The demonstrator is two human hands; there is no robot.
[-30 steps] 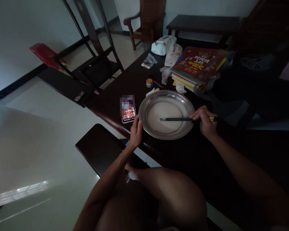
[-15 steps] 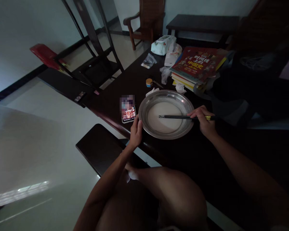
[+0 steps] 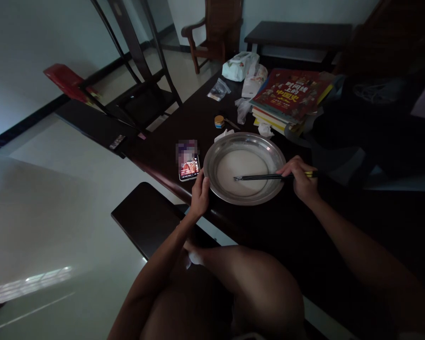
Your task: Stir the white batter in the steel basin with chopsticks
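Right hand (image 3: 302,182), right of centre, nearer, fingers pinching chopsticks (image 3: 258,177); long axis near-level, tips leftward at whitish liquid (image 3: 242,163); left hand (image 3: 200,194) touching left rim of basin (image 3: 246,201), grip unclear

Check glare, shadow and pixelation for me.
Head view: dim overall, deepest shadow at right; glints on the round silver metal basin; glare on the glossy pale floor, lower left. Head view: pixelation covers the upper part of the lit rectangular phone.
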